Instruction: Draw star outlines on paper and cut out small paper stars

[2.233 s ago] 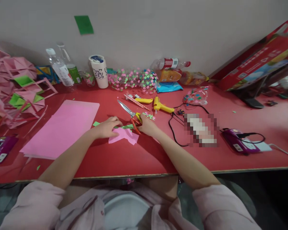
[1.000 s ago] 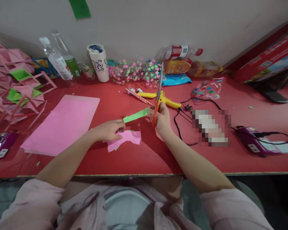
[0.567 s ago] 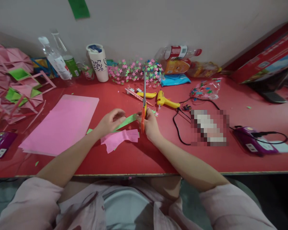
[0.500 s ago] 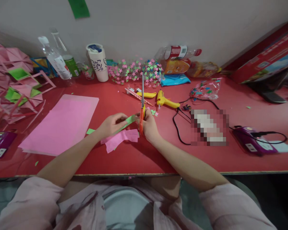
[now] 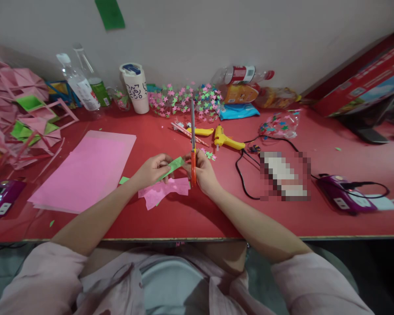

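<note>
Your left hand (image 5: 155, 170) is nearly closed, thumb pressed against the fingers, pinching a green strip (image 5: 175, 164). The strip slants up from your grip, and its free end lies just left of the scissors (image 5: 193, 168), close to your right fingertips; you can't tell from here whether they touch it.

Your right hand (image 5: 205, 173) is curled around the scissors by their orange handles. The fingers are wrapped close, with only the tips of thumb and forefinger showing on the strip's side. The blades point away from you and are seen edge-on, so you can't tell how far apart they stand.

Below and left of the scissors, pink paper pieces (image 5: 164, 190) lie on the red table (image 5: 184, 223), partly under your left hand, with bits of green showing at their edges. Farther left of the scissors is a stack of pink sheets (image 5: 85, 170). Just right of the scissors, beyond your right hand, is a small scatter of paper stars (image 5: 210, 155). Farther right is the yellow glue gun (image 5: 230, 141). Beyond the scissors, toward the wall, stands a white cup (image 5: 138, 94), off to their left.
</note>
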A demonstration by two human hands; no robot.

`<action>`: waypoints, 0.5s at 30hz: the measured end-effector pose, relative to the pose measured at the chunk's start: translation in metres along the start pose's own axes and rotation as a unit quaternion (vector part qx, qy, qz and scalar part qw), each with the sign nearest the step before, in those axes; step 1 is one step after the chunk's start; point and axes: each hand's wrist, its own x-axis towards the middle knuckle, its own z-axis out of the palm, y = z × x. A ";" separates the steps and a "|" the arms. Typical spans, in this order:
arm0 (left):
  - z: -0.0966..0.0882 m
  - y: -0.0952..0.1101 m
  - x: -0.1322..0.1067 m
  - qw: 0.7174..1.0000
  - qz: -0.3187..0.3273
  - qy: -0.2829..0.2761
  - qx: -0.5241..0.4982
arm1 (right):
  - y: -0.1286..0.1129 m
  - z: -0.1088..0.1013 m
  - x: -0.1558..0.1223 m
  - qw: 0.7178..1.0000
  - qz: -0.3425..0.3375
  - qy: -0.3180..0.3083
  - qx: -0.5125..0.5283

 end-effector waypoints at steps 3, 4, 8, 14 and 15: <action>0.001 0.004 0.003 1.000 -0.019 -0.023 -0.003 | 0.000 -0.002 0.000 1.000 0.001 0.002 -0.012; 0.002 0.005 0.003 0.999 -0.029 -0.033 -0.004 | 0.001 -0.002 0.000 1.000 -0.001 0.002 -0.015; 0.004 0.011 0.003 0.998 -0.037 -0.059 -0.002 | 0.001 -0.004 0.001 0.999 -0.025 0.003 -0.031; -0.002 0.004 -0.003 0.995 -0.051 -0.048 -0.073 | 0.001 -0.007 0.002 0.996 -0.041 0.058 -0.060; -0.004 0.002 -0.003 0.995 -0.046 -0.031 -0.083 | 0.001 -0.007 0.003 0.996 -0.034 0.059 -0.061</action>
